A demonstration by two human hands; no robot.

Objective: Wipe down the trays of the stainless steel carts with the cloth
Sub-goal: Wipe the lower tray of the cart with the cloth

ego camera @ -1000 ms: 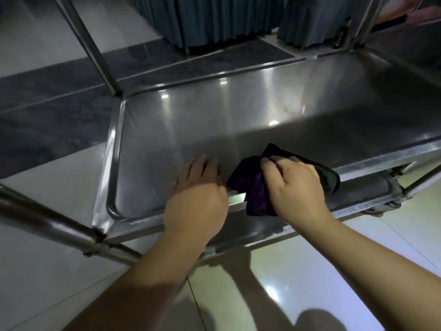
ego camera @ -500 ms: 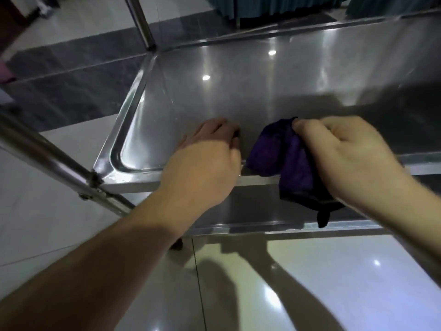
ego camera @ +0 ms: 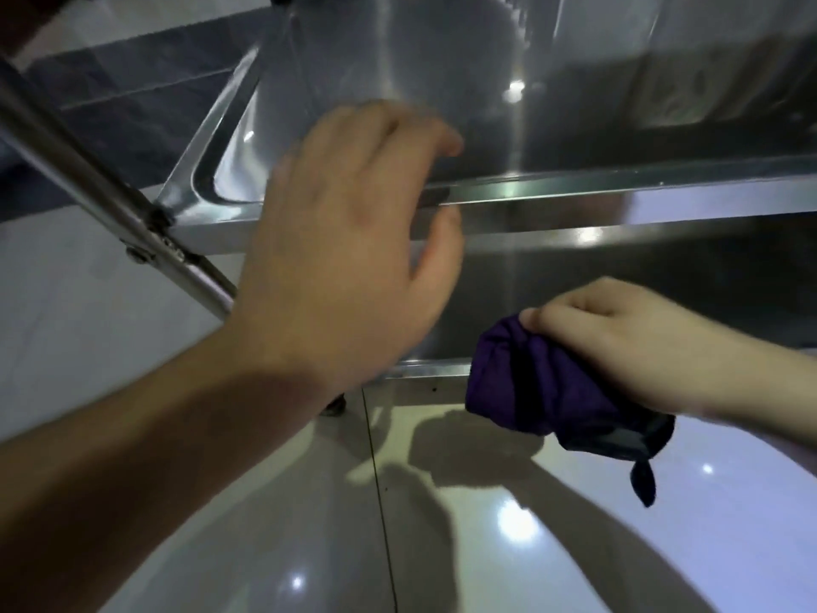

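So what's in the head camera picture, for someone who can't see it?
A right hand grips a purple cloth at the edge of a steel cart's lower tray. The blurred left hand, fingers relaxed, is in front of the upper tray, above a shiny floor.

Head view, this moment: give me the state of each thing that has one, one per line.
Left hand: fingers straight, blurred, holds nothing, in front of the upper tray's near rim; contact unclear.
Right hand: curled round the cloth, at the lower tray's near edge.
Cloth: purple, bunched, a tail hanging below.
Upper tray: bare, shiny.
Lower tray: dark, mostly hidden under the upper one.
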